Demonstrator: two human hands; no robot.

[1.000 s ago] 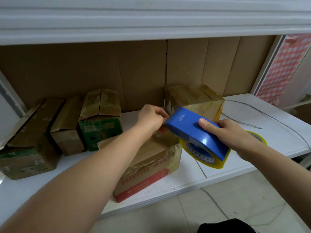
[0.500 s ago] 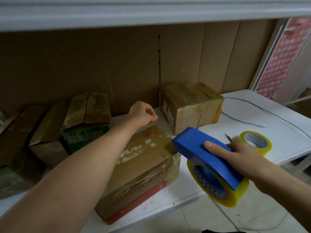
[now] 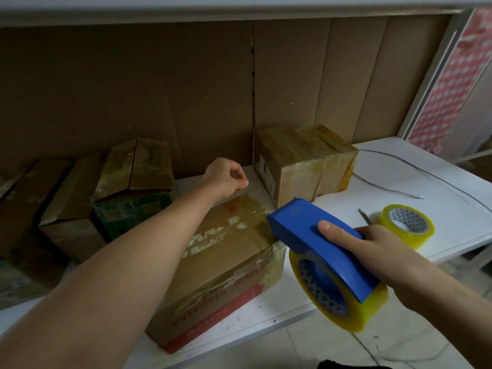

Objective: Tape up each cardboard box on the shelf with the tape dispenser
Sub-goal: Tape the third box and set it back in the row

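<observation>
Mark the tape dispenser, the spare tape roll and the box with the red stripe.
tape dispenser (image 3: 306, 230), head view, blue top cover.
spare tape roll (image 3: 414, 237), head view, yellow outer side.
box with the red stripe (image 3: 221, 251), head view, top face.

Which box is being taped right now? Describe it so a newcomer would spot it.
Start at the white shelf with its cardboard back wall. The box lies nearest the shelf's front edge, angled, beneath the left hand and beside the blue tape dispenser. It alone has a red band along its lower side.

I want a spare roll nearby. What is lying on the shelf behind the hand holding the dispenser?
Behind the right hand lies a yellow tape roll on the white shelf, with a thin metal tip beside it; the hand covers the rest.
</observation>
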